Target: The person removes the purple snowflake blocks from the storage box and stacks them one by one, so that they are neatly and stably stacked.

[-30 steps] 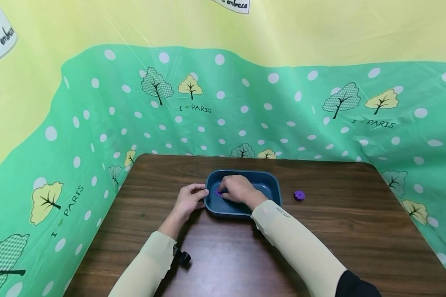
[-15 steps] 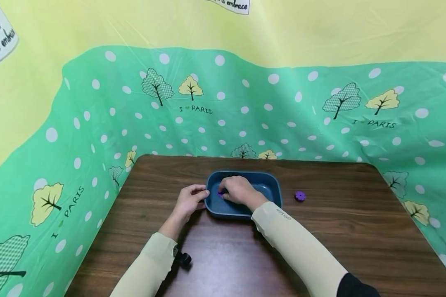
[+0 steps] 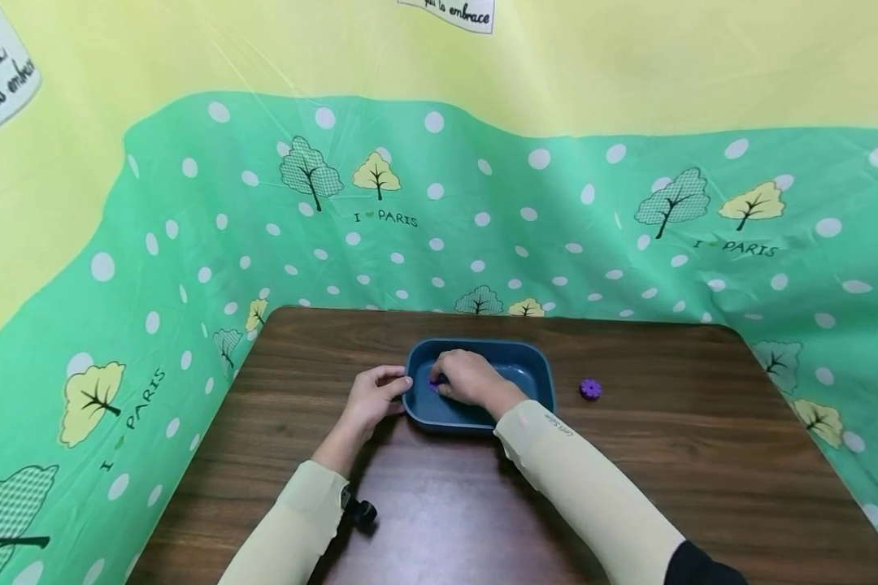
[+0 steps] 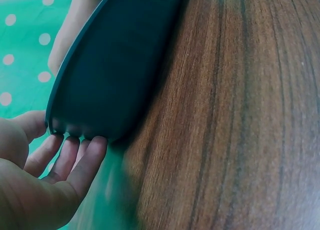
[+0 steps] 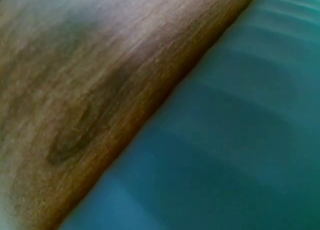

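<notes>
A dark blue rectangular tray [image 3: 530, 374] with rounded corners sits toward the back of the table. My left hand [image 3: 371, 396] pinches its left end. In the left wrist view, the thumb is at the rim and the fingertips press the tray's outer wall [image 4: 110, 65]. My right hand [image 3: 468, 378] reaches inside the tray, fingers bent down around a small purple piece [image 3: 433, 385] near the left end; the hand hides most of it. To the right of the tray lies a purple notched disc [image 3: 590, 389]. The right wrist view shows only a blurred blue-green surface [image 5: 225, 140] and wood.
The brown wooden table [image 3: 673, 455] reaches back to a green and yellow cloth [image 3: 483, 179] hanging behind and at both sides. A small black device [image 3: 362, 513] is attached near my left wrist.
Both hands and the tray stay nearly in place. Under my right fingertips the purple piece shifts very slightly; the whole head view drops a little.
</notes>
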`<state>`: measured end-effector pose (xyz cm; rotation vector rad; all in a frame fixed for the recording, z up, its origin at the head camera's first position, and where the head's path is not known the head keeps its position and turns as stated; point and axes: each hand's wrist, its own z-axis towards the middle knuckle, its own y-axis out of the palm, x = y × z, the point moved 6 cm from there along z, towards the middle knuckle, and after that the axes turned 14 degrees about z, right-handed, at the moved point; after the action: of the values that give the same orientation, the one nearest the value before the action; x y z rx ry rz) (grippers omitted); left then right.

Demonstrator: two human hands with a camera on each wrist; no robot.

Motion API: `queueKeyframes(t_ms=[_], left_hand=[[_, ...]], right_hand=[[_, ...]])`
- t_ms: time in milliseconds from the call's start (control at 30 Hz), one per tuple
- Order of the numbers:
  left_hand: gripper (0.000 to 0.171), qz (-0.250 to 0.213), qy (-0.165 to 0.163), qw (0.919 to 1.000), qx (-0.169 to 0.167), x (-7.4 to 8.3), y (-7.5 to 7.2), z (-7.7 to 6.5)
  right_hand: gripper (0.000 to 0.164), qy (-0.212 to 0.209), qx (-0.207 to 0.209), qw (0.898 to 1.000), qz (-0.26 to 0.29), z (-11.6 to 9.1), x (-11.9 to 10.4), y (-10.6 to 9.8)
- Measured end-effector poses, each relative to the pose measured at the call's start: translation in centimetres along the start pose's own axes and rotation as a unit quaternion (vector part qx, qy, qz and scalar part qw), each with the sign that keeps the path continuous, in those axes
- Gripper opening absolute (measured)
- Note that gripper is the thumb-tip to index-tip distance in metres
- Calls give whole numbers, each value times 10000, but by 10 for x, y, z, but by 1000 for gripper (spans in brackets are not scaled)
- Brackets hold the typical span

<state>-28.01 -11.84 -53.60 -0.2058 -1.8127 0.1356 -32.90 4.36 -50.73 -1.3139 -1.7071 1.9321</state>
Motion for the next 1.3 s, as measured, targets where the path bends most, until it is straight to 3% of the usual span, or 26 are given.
queueKeyframes(t_ms=[200, 733, 1300], left_hand=[[35, 67, -43, 10000, 25, -2, 1, -2], [34, 87, -29, 9999, 58, -3, 0, -1], [34, 91, -1, 10000, 33, -3, -1, -1]], right_hand=[[24, 175, 61, 9995, 269, -3, 6, 4], [31, 96, 365, 9955, 866, -18, 13, -6], [25, -93, 1117, 9838, 1400, -49, 22, -44]])
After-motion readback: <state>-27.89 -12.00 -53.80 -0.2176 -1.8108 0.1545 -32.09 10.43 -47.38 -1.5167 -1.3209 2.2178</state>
